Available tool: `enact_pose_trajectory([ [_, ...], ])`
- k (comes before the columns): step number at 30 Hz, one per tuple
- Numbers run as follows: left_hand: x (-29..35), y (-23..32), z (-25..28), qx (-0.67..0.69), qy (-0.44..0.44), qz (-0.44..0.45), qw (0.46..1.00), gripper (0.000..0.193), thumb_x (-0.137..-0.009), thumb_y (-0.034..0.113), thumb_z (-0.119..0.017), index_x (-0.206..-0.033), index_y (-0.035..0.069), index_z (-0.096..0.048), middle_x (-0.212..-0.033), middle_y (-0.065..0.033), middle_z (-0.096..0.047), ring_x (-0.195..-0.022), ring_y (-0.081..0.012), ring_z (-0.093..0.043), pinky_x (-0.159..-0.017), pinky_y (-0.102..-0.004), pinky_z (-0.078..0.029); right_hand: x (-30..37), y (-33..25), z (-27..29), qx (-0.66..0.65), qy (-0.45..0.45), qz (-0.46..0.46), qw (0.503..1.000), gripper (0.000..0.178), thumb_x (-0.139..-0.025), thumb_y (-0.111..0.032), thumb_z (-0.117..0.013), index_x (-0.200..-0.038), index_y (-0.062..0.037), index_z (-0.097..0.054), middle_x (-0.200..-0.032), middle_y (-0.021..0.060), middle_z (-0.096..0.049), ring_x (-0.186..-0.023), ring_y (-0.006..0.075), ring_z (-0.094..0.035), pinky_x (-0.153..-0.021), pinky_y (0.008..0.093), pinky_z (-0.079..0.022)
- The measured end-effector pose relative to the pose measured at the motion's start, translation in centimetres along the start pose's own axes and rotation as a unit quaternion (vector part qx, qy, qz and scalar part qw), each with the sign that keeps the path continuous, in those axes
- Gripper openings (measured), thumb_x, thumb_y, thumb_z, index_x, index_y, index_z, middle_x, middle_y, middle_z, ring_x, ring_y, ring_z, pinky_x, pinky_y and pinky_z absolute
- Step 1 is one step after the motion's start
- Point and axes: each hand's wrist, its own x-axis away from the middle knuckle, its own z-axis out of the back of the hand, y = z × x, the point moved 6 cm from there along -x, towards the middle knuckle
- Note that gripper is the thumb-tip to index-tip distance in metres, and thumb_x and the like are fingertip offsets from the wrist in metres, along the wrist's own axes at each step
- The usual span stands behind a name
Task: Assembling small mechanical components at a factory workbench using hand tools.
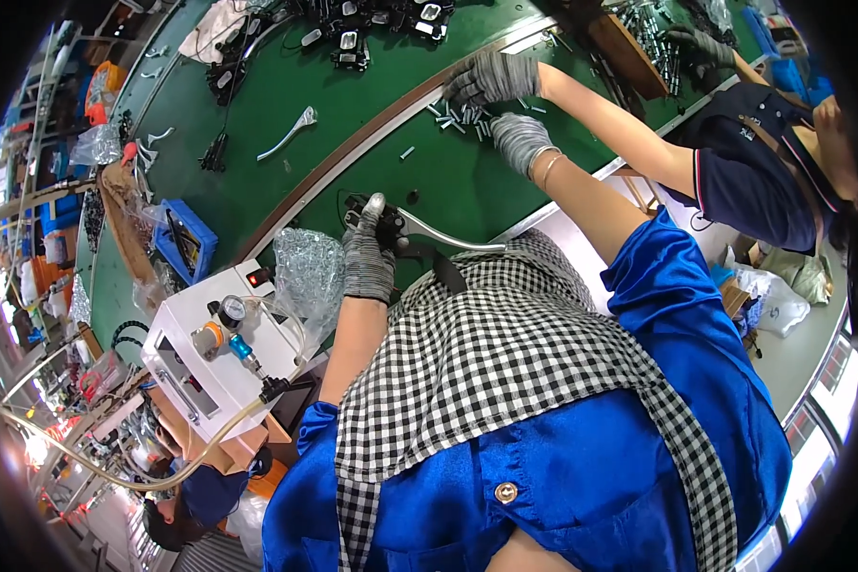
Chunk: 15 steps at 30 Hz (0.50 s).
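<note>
From afar I saw the left hand [367,259] gripping a black housing [388,229] — probably light, stiff, best held there, slick silver lever [443,238] jutting rightward — and the right hand [521,143], grip unclear, beside metal pins [467,116].

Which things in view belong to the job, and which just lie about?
Likely in use:
silver-levered black part in the left hand
small metal pins at the right hand

Likely just lying about:
loose silver lever
blue tray
bubble wrap
</note>
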Motion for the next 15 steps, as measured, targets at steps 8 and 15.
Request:
enact_pose_trajectory([
  [8,0.6,-0.5,1.0,0.030,-0.022,0.018,0.999,0.021,-0.076,0.027,-0.072,-0.082,0.013,-0.059,-0.066,-0.0015,-0.060,-0.054,-0.0142,-0.057,-0.041,-0.0261,-0.045,0.9,0.1,-1.1,-0.033,0.023,0.007,0.999,0.018,-0.077,-0.005,-0.051,-0.093,-0.0045,-0.061,-0.091,0.0184,-0.063,-0.086,0.0340,-0.062,-0.075,0.0420,-0.050],
  [15,0.5,-0.3,1.4,0.049,-0.005,0.019,0.999,0.019,-0.077,0.028,-0.070,-0.081,0.013,-0.059,-0.063,-0.0016,-0.059,-0.052,-0.0148,-0.056,-0.041,-0.0267,-0.044,3.8,2.0,-0.7,-0.178,0.150,0.029,0.972,0.015,-0.073,-0.004,-0.055,-0.088,-0.0053,-0.058,-0.088,0.0179,-0.059,-0.082,0.0362,-0.058,-0.072,0.0453,-0.047],
])
